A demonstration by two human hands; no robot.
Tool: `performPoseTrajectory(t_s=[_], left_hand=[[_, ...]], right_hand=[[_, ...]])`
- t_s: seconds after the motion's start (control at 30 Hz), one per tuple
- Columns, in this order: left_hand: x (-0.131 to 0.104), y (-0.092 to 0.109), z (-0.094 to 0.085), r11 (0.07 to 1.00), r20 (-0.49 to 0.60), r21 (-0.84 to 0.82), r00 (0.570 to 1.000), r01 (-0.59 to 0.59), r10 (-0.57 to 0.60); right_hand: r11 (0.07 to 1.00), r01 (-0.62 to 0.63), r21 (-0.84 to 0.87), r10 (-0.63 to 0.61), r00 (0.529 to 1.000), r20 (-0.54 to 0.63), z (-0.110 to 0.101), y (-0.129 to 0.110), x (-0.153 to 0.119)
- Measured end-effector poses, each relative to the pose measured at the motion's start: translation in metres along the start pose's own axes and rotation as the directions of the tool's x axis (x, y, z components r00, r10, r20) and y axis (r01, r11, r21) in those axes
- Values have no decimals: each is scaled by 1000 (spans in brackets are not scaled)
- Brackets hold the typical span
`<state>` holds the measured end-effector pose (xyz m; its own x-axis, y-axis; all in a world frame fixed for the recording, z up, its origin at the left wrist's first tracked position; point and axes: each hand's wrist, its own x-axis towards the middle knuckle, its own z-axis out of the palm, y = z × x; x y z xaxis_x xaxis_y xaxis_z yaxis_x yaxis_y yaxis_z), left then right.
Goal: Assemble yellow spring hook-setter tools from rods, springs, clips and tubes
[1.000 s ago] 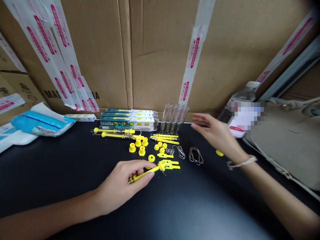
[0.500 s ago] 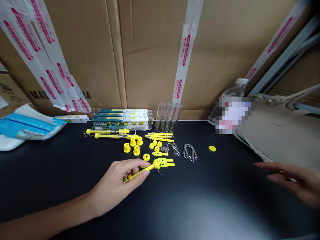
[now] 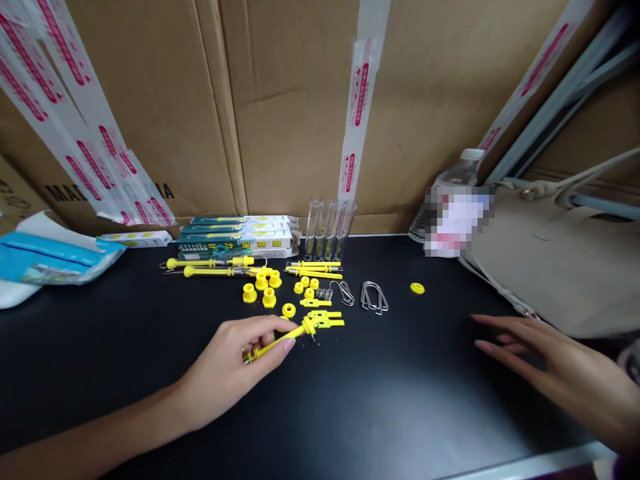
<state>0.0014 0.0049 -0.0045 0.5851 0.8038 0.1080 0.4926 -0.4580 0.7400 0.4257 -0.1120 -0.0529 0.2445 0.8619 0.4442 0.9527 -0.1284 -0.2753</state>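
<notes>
My left hand (image 3: 237, 370) is closed around a yellow spring scale rod (image 3: 284, 340), a slim stick with a collar at its far end and a metal spring partly hidden in the fingers. A small wire end pokes out near the collar. Just beyond it lie flat yellow forked pieces (image 3: 327, 319), a yellow ring (image 3: 289, 310), small yellow caps (image 3: 305, 287) and larger flanged yellow caps (image 3: 269, 297). My right hand (image 3: 540, 363) hovers over the black table at the right, thumb and fingers apart, holding nothing. A lone yellow disc (image 3: 417, 288) lies up and left of it.
Behind the parts stand clear tubes (image 3: 327, 230) and stacked spring scale boxes (image 3: 235, 240). Two spring scales (image 3: 215, 271) lie before the boxes. Wire hooks (image 3: 374, 297) sit mid-table. At the right are a bottle (image 3: 457, 173) and a beige bag (image 3: 555, 260); at the left, a blue packet (image 3: 55, 257).
My right hand has come further into view, moving left over the table with its fingers apart. My left hand keeps the spring scale rod in much the same place. The view has shifted slightly.
</notes>
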Motion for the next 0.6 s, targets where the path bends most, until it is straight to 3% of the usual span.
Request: performPoseTrajectory(t_s=[0.13, 0.37, 0.5, 0.6], left_hand=[[-5, 0, 1, 995, 10, 33, 995, -98, 98], [-17, 0, 7, 913, 30, 139, 923, -384, 384], [-17, -1, 7, 909, 6, 134, 917, -395, 398], [-16, -2, 6, 911, -5, 123, 918, -394, 397]], right_hand=[[988, 76, 133, -87, 993, 78, 13, -33, 33], [966, 169, 197, -184, 981, 59, 47, -52, 81], [950, 194, 244, -215, 974, 65, 43, -72, 90], [933, 217, 288, -248, 966, 74, 33, -104, 90]])
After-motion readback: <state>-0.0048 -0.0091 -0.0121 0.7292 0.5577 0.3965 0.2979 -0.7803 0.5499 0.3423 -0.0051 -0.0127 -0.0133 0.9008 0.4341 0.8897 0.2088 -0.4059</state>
